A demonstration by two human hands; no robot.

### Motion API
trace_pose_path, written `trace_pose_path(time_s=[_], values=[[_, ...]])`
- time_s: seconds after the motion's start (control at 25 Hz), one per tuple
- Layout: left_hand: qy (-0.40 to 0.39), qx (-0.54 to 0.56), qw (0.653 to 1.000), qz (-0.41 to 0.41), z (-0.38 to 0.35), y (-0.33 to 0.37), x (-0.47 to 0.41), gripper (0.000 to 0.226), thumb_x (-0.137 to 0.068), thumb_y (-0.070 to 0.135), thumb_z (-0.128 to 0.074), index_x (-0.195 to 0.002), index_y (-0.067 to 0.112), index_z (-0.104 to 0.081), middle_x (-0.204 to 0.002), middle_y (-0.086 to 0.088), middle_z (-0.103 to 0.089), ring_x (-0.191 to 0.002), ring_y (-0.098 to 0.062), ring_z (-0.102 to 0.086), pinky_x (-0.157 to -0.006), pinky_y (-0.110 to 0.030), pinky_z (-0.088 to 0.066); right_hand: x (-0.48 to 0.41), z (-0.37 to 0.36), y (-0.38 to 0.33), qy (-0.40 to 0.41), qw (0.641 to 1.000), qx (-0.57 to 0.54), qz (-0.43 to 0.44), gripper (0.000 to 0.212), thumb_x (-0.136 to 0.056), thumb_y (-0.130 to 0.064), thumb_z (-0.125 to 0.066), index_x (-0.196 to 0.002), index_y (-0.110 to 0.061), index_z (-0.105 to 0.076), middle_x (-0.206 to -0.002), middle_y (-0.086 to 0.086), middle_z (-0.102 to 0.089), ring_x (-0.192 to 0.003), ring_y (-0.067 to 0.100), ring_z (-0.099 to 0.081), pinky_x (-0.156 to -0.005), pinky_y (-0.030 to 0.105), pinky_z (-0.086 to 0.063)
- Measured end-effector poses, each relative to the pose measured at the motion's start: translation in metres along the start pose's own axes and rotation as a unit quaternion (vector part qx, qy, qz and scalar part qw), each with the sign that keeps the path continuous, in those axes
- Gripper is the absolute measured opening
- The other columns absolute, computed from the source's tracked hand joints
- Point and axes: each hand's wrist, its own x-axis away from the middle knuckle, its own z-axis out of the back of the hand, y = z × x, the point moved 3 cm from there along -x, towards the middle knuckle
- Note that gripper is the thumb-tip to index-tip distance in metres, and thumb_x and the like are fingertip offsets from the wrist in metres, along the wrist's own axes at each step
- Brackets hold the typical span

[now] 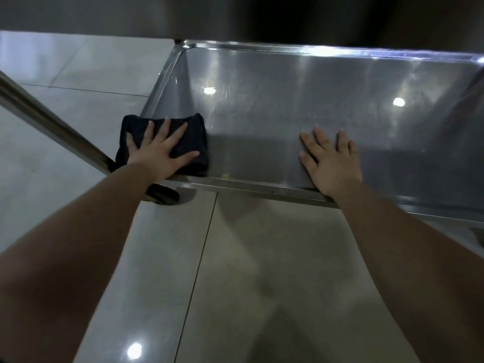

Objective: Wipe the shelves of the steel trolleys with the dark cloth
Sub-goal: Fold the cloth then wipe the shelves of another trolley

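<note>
Dark folded cloth (183, 137) at steel trolley shelf's (288, 100) near-left corner, pressed by flat, spread left hand (159, 150); right hand (332, 163) flat, empty, on near edge.

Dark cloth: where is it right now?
Head view: the dark folded cloth lies in the near left corner of the steel trolley shelf, flat under the left hand; the right hand rests on bare steel further right.

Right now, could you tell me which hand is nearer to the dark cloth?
Left. The left hand lies flat on the dark cloth; the right hand rests on bare shelf to its right.
</note>
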Motion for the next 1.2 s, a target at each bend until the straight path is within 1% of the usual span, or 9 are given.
trace_pose_path(time_s=[0.12, 0.28, 0.36, 0.48, 0.6, 0.76, 0.92, 1.04, 1.2], values=[[-0.009, -0.006, 1.000, 0.007, 0.000, 0.027, -0.001, 0.092, -0.061, 0.096, -0.001, -0.143, 0.059, 0.018, -0.162, 0.009, 0.018, -0.147, -0.032, 0.018, -0.107, -0.075, 0.006, -0.001, -0.003, -0.004, -0.001, 1.000, 0.010, -0.012, 0.057, -0.096, -0.060, -0.005, -0.151, -0.048, 0.006, -0.163, -0.012, 0.004, -0.147, 0.041, 0.009, -0.118, 0.053, 0.004], [0.002, -0.007, 0.994, -0.110, -0.021, 0.175, 0.016, 0.089, -0.067, 0.095, -0.004, -0.145, 0.056, 0.015, -0.162, 0.008, 0.019, -0.146, -0.036, 0.021, -0.101, -0.077, 0.012, -0.001, -0.002, -0.002, 0.003, 1.000, 0.006, -0.007, 0.057, -0.098, -0.057, -0.010, -0.152, -0.045, 0.003, -0.164, -0.012, 0.003, -0.147, 0.041, 0.007, -0.119, 0.054, 0.002], [0.000, 0.000, 0.988, -0.153, -0.024, 0.199, 0.023, 0.087, -0.067, 0.095, -0.007, -0.144, 0.059, 0.014, -0.162, 0.011, 0.017, -0.147, -0.031, 0.020, -0.101, -0.075, 0.016, 0.000, 0.001, 0.002, -0.001, 1.000, -0.009, 0.003, 0.057, -0.099, -0.057, -0.014, -0.153, -0.045, 0.001, -0.164, -0.012, 0.001, -0.148, 0.040, 0.007, -0.119, 0.054, 0.001], [0.053, 0.012, 0.991, -0.123, -0.017, 0.114, 0.007, 0.090, -0.062, 0.099, -0.006, -0.143, 0.062, 0.011, -0.163, 0.014, 0.010, -0.149, -0.023, 0.012, -0.111, -0.069, 0.007, 0.001, 0.004, 0.003, -0.009, 1.000, -0.018, 0.008, 0.056, -0.100, -0.059, -0.015, -0.152, -0.047, -0.001, -0.164, -0.012, 0.000, -0.148, 0.039, 0.007, -0.119, 0.053, 0.001], [0.044, 0.007, 0.998, -0.044, -0.014, 0.025, 0.000, 0.088, -0.060, 0.100, -0.002, -0.137, 0.066, 0.020, -0.163, 0.014, 0.011, -0.149, -0.025, 0.013, -0.111, -0.070, 0.004, 0.001, 0.003, -0.002, 0.004, 0.999, -0.030, 0.017, 0.055, -0.100, -0.059, -0.017, -0.152, -0.048, -0.005, -0.164, -0.012, -0.002, -0.148, 0.039, 0.006, -0.119, 0.052, 0.002], [0.026, 0.015, 0.998, -0.053, -0.012, 0.028, 0.004, 0.079, -0.058, 0.101, 0.000, -0.126, 0.073, 0.027, -0.162, 0.016, 0.014, -0.149, -0.028, 0.015, -0.109, -0.073, 0.005, 0.003, 0.014, 0.019, 0.000, 1.000, -0.020, 0.001, 0.056, -0.100, -0.057, -0.017, -0.153, -0.043, -0.010, -0.164, -0.009, -0.006, -0.149, 0.035, 0.003, -0.117, 0.056, 0.002], [0.023, 0.015, 0.999, -0.043, -0.011, 0.038, 0.007, 0.083, -0.059, 0.100, 0.000, -0.132, 0.069, 0.025, -0.162, 0.014, 0.017, -0.148, -0.028, 0.017, -0.108, -0.074, 0.005, 0.013, 0.009, 0.039, -0.035, 0.997, 0.003, -0.068, 0.059, -0.097, -0.064, -0.007, -0.151, -0.047, 0.007, -0.163, -0.010, 0.010, -0.147, 0.041, 0.012, -0.115, 0.060, 0.006], [0.002, -0.003, 0.998, -0.062, -0.014, 0.119, 0.016, 0.089, -0.064, 0.097, -0.001, -0.141, 0.059, 0.022, -0.161, 0.009, 0.021, -0.146, -0.034, 0.021, -0.104, -0.077, 0.007, 0.014, 0.009, 0.032, -0.035, 0.997, 0.001, -0.068, 0.058, -0.096, -0.063, -0.006, -0.150, -0.047, 0.010, -0.163, -0.010, 0.012, -0.147, 0.041, 0.012, -0.116, 0.061, 0.006], [0.000, 0.001, 0.986, -0.166, -0.029, 0.257, 0.049, 0.078, -0.082, 0.085, -0.009, -0.146, 0.051, 0.020, -0.161, 0.007, 0.023, -0.144, -0.039, 0.026, -0.097, -0.079, 0.015, 0.016, 0.009, 0.037, -0.027, 0.997, -0.003, -0.072, 0.056, -0.099, -0.059, -0.009, -0.151, -0.048, 0.010, -0.163, -0.011, 0.012, -0.148, 0.037, 0.013, -0.117, 0.059, 0.006]])
